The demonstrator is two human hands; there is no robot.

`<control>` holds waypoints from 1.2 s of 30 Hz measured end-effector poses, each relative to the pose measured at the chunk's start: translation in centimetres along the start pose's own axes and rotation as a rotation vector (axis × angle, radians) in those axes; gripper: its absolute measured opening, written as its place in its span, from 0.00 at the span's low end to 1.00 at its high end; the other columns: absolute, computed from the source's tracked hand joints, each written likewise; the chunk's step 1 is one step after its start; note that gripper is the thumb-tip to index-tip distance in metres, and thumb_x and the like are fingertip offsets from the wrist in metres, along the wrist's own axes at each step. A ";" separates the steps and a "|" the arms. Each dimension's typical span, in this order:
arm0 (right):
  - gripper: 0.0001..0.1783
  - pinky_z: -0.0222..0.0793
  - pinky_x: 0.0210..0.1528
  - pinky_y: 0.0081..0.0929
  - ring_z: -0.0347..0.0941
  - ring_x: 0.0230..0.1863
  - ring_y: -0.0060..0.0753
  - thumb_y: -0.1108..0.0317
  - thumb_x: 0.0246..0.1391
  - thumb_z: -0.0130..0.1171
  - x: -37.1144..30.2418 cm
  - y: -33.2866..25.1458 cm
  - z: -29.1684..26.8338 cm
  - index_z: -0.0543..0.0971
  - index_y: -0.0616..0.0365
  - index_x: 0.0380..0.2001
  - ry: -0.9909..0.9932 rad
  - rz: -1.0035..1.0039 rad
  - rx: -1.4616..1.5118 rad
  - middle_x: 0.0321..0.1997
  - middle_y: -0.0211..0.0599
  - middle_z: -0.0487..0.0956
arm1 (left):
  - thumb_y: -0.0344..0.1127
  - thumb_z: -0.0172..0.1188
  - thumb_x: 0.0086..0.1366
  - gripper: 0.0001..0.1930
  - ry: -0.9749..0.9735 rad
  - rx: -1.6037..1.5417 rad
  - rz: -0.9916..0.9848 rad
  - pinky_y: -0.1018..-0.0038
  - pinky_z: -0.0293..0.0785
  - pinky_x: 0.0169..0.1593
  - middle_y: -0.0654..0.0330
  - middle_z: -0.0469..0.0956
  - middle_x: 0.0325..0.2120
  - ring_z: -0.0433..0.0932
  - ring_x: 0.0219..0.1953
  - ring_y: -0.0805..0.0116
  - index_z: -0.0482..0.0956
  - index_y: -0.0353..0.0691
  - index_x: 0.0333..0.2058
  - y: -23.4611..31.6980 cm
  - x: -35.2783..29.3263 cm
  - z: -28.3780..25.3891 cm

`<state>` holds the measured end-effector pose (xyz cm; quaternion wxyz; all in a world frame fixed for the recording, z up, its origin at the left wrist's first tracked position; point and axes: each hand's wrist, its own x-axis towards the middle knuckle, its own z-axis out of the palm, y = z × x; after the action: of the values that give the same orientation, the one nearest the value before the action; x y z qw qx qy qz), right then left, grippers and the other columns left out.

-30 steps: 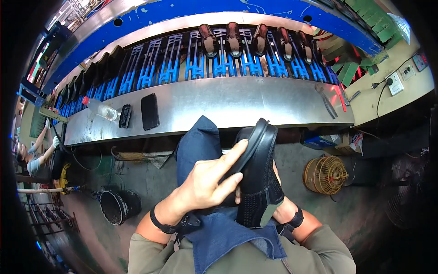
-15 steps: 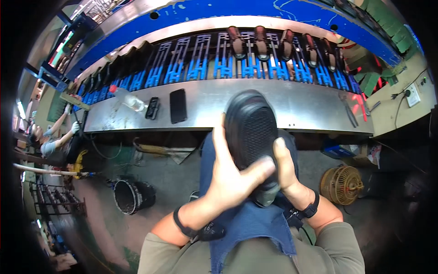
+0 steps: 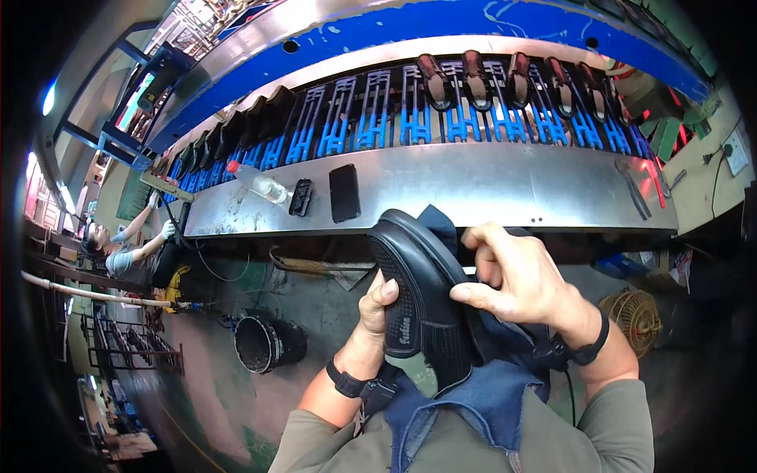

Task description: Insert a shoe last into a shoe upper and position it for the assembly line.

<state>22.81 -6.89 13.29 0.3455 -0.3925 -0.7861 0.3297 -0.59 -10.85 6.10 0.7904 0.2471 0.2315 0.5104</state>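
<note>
A black leather shoe with a grey-green patch at the heel stands tilted above my lap, its toe toward the bench. My left hand is closed on its left side, thumb against the perforated upper; the other fingers are hidden behind it. Beside the opposite edge is my right hand, its fingers curled and its thumb tip close to the shoe. A small pale bit shows between those fingers, too small to name. Dark blue cloth covers my lap.
Across the front runs a metal bench with a phone, a black case, a bottle and pliers. Behind it, shoes sit on a blue rack. A bucket stands on the floor; a co-worker is far left.
The shoe has turned from facing up between both hands to lying more on its side. My right hand has come off its lower part and moved up and right, fingers curling.
</note>
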 end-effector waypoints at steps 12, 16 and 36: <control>0.37 0.64 0.22 0.33 0.72 0.17 0.38 0.61 0.55 0.70 0.3 0.0 -1.6 0.64 0.65 0.61 -0.240 -0.085 0.144 0.18 0.38 0.72 | 0.46 0.71 0.62 0.45 -0.002 0.860 0.294 0.63 0.65 0.66 0.50 0.67 0.59 0.69 0.60 0.61 0.55 0.37 0.70 1.8 1.7 5.1; 0.30 0.66 0.23 0.38 0.76 0.18 0.46 0.69 0.57 0.60 0.7 -0.3 -1.8 0.65 0.65 0.61 -0.286 -0.158 0.100 0.19 0.42 0.74 | 0.42 0.68 0.63 0.40 0.038 1.010 0.352 0.64 0.66 0.64 0.51 0.69 0.57 0.70 0.58 0.63 0.58 0.37 0.68 2.0 1.4 5.3; 0.46 0.77 0.30 0.40 0.80 0.26 0.50 0.66 0.45 0.66 -4.2 0.2 4.5 0.60 0.76 0.65 -0.088 -0.081 -0.131 0.28 0.49 0.80 | 0.44 0.62 0.66 0.37 0.248 0.672 0.139 0.67 0.73 0.57 0.51 0.71 0.53 0.76 0.52 0.63 0.57 0.38 0.68 -1.0 2.5 1.0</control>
<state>21.19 -11.49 9.51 0.2973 -0.3675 -0.8356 0.2801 1.67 -9.07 5.97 0.5945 0.4446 0.4630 0.4843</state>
